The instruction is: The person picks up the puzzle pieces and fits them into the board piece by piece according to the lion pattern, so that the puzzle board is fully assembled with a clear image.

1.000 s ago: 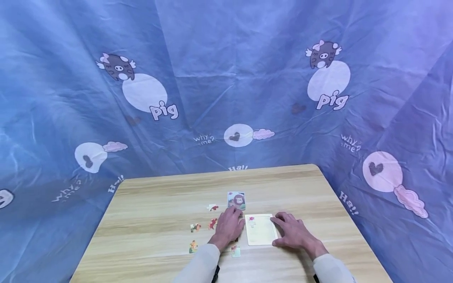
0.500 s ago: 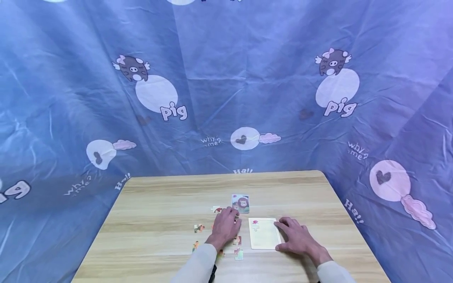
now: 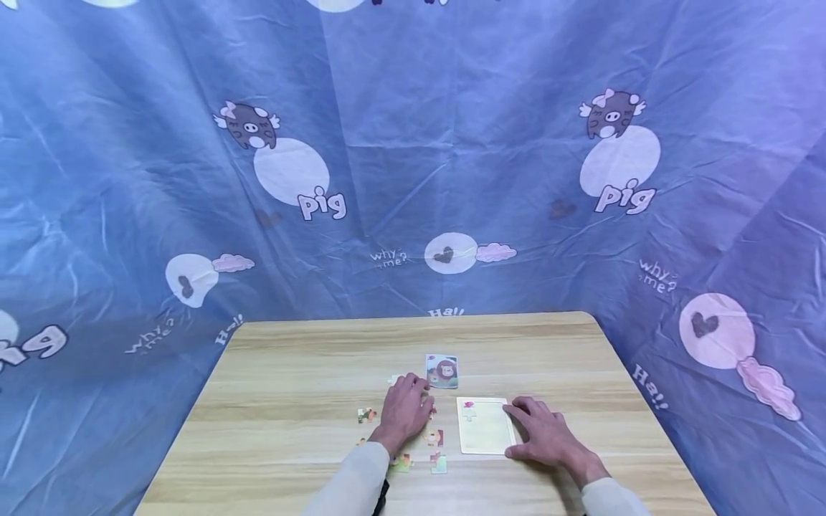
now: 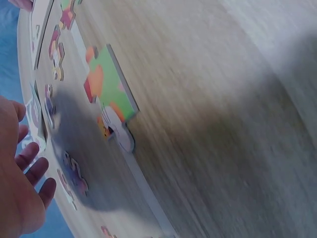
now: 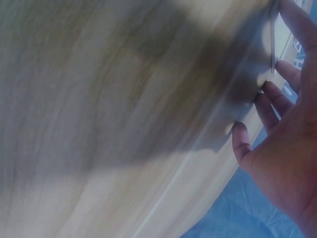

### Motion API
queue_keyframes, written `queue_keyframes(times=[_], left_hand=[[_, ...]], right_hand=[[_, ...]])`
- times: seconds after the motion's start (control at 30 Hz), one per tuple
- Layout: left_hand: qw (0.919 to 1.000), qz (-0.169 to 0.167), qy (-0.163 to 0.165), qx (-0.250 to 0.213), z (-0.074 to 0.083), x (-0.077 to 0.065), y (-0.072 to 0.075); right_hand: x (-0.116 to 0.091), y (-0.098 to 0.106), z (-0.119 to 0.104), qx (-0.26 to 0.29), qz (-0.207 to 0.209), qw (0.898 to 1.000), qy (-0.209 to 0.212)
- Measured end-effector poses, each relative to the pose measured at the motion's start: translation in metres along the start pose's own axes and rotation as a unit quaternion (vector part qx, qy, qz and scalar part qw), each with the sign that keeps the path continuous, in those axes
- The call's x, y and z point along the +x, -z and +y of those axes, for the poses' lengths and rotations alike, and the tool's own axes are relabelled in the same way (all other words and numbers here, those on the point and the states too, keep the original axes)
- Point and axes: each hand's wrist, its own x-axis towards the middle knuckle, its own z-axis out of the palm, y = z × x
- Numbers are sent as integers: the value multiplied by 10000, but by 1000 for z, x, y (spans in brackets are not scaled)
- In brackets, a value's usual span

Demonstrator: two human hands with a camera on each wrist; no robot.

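My left hand [image 3: 405, 414] hovers palm down over the scattered jigsaw pieces, its fingers loosely bent and nothing visible in its grasp. In the left wrist view, a green and orange jigsaw piece [image 4: 111, 82] lies nearer the camera than the fingers, and the hand's shadow covers a darker piece [image 4: 74, 173]. A cream puzzle tray [image 3: 487, 433] lies to the right, with one jigsaw piece [image 3: 469, 411] in its upper left corner. Thumb and index finger of my right hand [image 3: 548, 438] rest at the tray's right edge; the other fingers are spread over the table.
A lion picture card [image 3: 442, 370] lies beyond the hands. Other jigsaw pieces sit around the left forearm, among them a red-brown one [image 3: 434, 438], a pale green one [image 3: 439, 464] and one farther left [image 3: 366, 416]. Blue printed cloth [image 3: 400, 179] hangs behind the wooden table [image 3: 290, 373].
The head view has tilted and shifted slightly. My left hand has moved a little left over the pieces, uncovering some near the tray. My right hand has stayed at the tray's edge.
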Motion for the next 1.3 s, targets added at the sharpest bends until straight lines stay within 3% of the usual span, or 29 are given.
queue_keyframes(times=[0.57, 0.93, 1.3], left_hand=[[9992, -46, 352, 208, -29, 12, 18], [9984, 4, 454, 345, -45, 13, 16], [9969, -233, 704, 275, -56, 15, 14]], right_hand=[[5, 0, -2, 91, 57, 9999, -7], [2, -3, -3, 129, 146, 9997, -122], [1, -6, -4, 164, 229, 9995, -130]])
